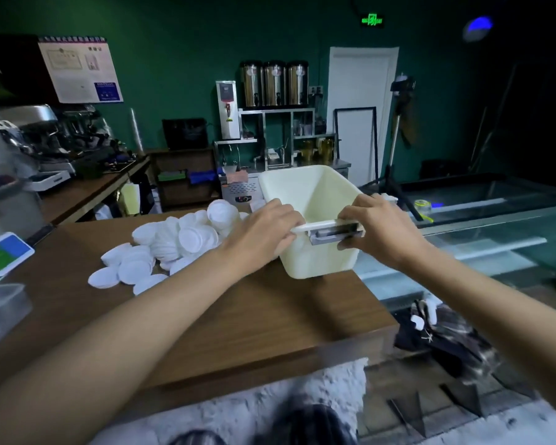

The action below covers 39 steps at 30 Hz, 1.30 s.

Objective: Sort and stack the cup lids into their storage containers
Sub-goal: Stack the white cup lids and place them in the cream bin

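1. A cream plastic bin point(318, 261) stands at the right-hand edge of the wooden counter point(238, 316), with a metal handle point(333, 234) under its near rim.
2. The left hand point(264, 229) grips the bin's near rim at the left corner, fingers curled over the edge.
3. The right hand point(379, 226) grips the same rim at the right corner, fingers wrapped round beside the handle (its thumb is hidden from here).
4. The white cup lids point(174, 242) lie in a loose heap on the counter just left of the bin. Some overlap in slumped rows, and the nearest are close to the left wrist.
5. Well left of the bin, a blue-and-green card point(4, 252) sits at the counter's edge.
6. Behind the bin, against the green wall, 3 steel drink urns point(274, 83) stand on a shelf.
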### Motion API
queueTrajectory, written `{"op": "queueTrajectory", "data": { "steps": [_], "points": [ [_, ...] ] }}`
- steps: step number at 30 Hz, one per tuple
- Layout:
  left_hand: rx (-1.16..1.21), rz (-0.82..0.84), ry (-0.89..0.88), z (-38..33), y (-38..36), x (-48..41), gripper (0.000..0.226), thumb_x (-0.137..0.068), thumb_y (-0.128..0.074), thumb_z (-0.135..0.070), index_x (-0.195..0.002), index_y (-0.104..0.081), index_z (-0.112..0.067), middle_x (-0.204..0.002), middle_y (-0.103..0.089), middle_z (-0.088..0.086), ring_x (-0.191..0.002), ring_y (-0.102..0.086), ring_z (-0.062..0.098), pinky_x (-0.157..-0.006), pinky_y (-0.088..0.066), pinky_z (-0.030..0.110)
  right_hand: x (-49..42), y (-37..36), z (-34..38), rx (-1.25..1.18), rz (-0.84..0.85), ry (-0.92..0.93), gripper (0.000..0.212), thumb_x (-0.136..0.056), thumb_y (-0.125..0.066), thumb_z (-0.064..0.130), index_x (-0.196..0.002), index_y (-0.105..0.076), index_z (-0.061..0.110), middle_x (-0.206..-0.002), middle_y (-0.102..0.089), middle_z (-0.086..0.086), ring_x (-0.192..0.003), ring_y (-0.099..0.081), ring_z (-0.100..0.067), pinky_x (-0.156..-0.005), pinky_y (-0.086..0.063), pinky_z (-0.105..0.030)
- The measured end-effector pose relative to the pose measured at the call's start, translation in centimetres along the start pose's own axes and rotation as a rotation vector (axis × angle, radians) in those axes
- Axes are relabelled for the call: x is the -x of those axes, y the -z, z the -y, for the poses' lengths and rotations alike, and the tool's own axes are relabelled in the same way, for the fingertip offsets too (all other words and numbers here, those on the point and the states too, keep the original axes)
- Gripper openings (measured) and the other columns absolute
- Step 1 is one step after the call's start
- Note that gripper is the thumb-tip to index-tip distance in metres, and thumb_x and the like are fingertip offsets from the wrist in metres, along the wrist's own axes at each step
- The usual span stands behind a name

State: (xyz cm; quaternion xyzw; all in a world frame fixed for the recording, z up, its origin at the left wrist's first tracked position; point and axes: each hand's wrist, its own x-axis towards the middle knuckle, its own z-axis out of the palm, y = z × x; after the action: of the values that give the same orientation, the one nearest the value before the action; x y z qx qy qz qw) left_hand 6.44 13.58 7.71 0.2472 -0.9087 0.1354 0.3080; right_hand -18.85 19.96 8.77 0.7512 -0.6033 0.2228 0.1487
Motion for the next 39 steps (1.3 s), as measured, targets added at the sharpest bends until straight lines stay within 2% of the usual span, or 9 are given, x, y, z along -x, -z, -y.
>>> {"op": "queueTrajectory", "data": {
  "steps": [5,8,17,25,30,32,36,39],
  "points": [
    [0.063,0.036,-0.017,-4.6,0.0,2.5,0.018,-0.092,-0.076,-0.008,-0.11,-0.072,-0.007,-0.101,-0.069,0.005,-0.096,-0.058,0.024,-0.081,-0.054,0.043,5.2,0.0,-0.6,-0.014,0.013,0.013,0.049,-0.079,-0.091,0.038,-0.122,-0.073,0.022,-0.116,-0.064,0.0,-0.108,-0.054,-0.028,-0.076,-0.04,-0.039],
    [0.092,0.052,-0.026,-6.1,-0.6,3.4,0.02,-0.089,-0.078,-0.007,-0.108,-0.072,-0.008,-0.098,-0.069,0.003,-0.094,-0.058,0.022,-0.078,-0.053,0.039,7.3,-0.2,-0.9,-0.011,0.016,0.015,0.05,-0.079,-0.09,0.04,-0.124,-0.073,0.024,-0.116,-0.064,0.002,-0.11,-0.055,-0.026,-0.078,-0.042,-0.039],
    [0.091,0.102,-0.054,-7.1,-2.6,4.3,0.021,-0.089,-0.079,-0.01,-0.109,-0.073,-0.01,-0.099,-0.07,0.002,-0.094,-0.061,0.022,-0.075,-0.041,0.023,9.4,-1.7,-1.5,-0.042,0.083,-0.013,0.052,-0.082,-0.088,0.041,-0.128,-0.072,0.024,-0.119,-0.063,0.002,-0.116,-0.054,-0.025,-0.079,-0.035,-0.035],
    [0.12,0.084,-0.031,-5.9,-4.2,4.0,0.022,-0.088,-0.078,-0.006,-0.109,-0.072,-0.007,-0.102,-0.07,0.004,-0.095,-0.061,0.022,-0.083,-0.042,0.023,8.7,-3.2,-2.4,-0.052,0.054,-0.035,0.051,-0.079,-0.091,0.04,-0.124,-0.075,0.024,-0.115,-0.066,0.0,-0.109,-0.058,-0.028,-0.084,-0.046,-0.042],
    [0.138,0.097,0.013,-5.6,-4.7,3.6,0.023,-0.09,-0.075,-0.004,-0.112,-0.072,-0.007,-0.104,-0.066,0.005,-0.099,-0.058,0.021,-0.085,-0.032,0.015,8.0,-3.1,-2.5,-0.046,0.084,-0.052,0.05,-0.082,-0.089,0.04,-0.127,-0.073,0.023,-0.119,-0.064,-0.001,-0.113,-0.056,-0.029,-0.089,-0.048,-0.043],
    [0.149,0.103,0.043,-5.8,-4.6,3.4,0.026,-0.093,-0.071,-0.008,-0.119,-0.071,-0.009,-0.111,-0.063,0.003,-0.106,-0.056,0.019,-0.087,-0.036,0.016,8.0,-2.9,-2.2,-0.035,0.105,-0.051,0.055,-0.084,-0.086,0.044,-0.132,-0.069,0.024,-0.124,-0.062,0.0,-0.117,-0.053,-0.027,-0.091,-0.048,-0.041],
    [0.146,0.129,0.079,-6.1,-3.1,3.9,0.045,-0.096,-0.068,-0.028,-0.139,-0.06,-0.02,-0.128,-0.05,-0.005,-0.12,-0.044,0.009,-0.085,-0.046,0.024,7.8,-2.1,-0.1,-0.016,0.081,-0.006,0.069,-0.083,-0.083,0.055,-0.14,-0.062,0.024,-0.131,-0.06,0.001,-0.122,-0.055,-0.026,-0.094,-0.05,-0.04],
    [0.105,0.107,0.09,-4.9,-1.1,5.3,0.045,-0.094,-0.07,-0.035,-0.136,-0.063,-0.022,-0.13,-0.052,-0.005,-0.122,-0.046,0.011,-0.095,-0.049,0.032,6.9,-1.9,2.9,-0.08,0.037,0.058,0.063,-0.083,-0.086,0.049,-0.135,-0.066,0.02,-0.127,-0.062,-0.001,-0.117,-0.058,-0.027,-0.091,-0.053,-0.039]
  ]
}}
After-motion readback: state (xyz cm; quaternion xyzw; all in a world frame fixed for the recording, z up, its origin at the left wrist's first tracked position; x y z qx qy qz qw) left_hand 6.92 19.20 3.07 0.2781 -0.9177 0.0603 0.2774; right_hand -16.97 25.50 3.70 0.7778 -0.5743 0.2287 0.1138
